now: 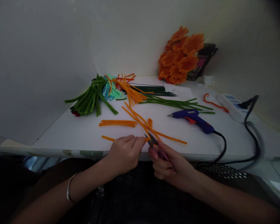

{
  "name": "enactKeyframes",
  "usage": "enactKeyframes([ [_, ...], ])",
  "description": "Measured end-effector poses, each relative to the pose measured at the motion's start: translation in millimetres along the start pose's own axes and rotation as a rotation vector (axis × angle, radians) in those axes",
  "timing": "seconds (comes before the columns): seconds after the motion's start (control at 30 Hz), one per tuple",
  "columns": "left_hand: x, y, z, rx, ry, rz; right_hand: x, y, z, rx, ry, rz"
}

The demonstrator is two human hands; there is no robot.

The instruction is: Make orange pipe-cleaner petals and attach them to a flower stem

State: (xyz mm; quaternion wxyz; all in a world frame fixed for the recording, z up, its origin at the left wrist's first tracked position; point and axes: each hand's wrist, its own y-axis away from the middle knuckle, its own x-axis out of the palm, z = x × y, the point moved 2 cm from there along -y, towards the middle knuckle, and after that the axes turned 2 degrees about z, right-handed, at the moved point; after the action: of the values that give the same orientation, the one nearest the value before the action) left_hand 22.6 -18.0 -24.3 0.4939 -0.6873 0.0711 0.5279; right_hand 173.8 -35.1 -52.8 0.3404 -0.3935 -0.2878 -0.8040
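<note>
Near the table's front edge, my left hand (127, 154) is closed around an orange pipe cleaner (108, 138), whose one end sticks out to the left and the other toward the scissors. My right hand (168, 161) grips a pair of scissors (151, 140) with pinkish handles. Their blades are parted around the pipe cleaner's right end. Just beyond the blades lie longer orange pipe cleaners (138, 118) and a small orange coil (150, 122). A short row of orange pipe cleaners (118, 123) rests beyond my left hand.
A blue glue gun (193, 119) lies on the right, its cord running to a white power strip (233, 107). Green pipe cleaners (90, 98) are bundled at left, beside a light-blue bunch (112, 88). Orange felt-like flowers (180, 57) stand at the back.
</note>
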Motion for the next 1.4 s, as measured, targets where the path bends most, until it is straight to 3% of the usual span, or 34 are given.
enactKeyframes([
  [0.17, 0.6, 3, -5, 0.080, -0.077, -0.069, 5, -1, 0, -0.002, -0.018, 0.055],
  [0.4, -2.2, 4, -3, 0.146, -0.101, -0.149, 6, 5, 2, 0.185, -0.084, 0.145],
  [0.6, 0.8, 3, -6, 0.166, -0.090, -0.172, 1, 3, -8, 0.033, -0.094, 0.080],
  [0.77, -2.9, 3, -4, 0.173, -0.051, -0.216, 2, 2, -14, -0.040, -0.024, 0.107],
  [0.93, -2.2, 3, -6, 0.169, -0.032, -0.215, 6, 2, -10, -0.047, 0.056, 0.122],
  [1.4, 0.2, 4, -1, 0.222, -0.044, -0.221, 0, 8, -20, -0.004, -0.069, 0.167],
])
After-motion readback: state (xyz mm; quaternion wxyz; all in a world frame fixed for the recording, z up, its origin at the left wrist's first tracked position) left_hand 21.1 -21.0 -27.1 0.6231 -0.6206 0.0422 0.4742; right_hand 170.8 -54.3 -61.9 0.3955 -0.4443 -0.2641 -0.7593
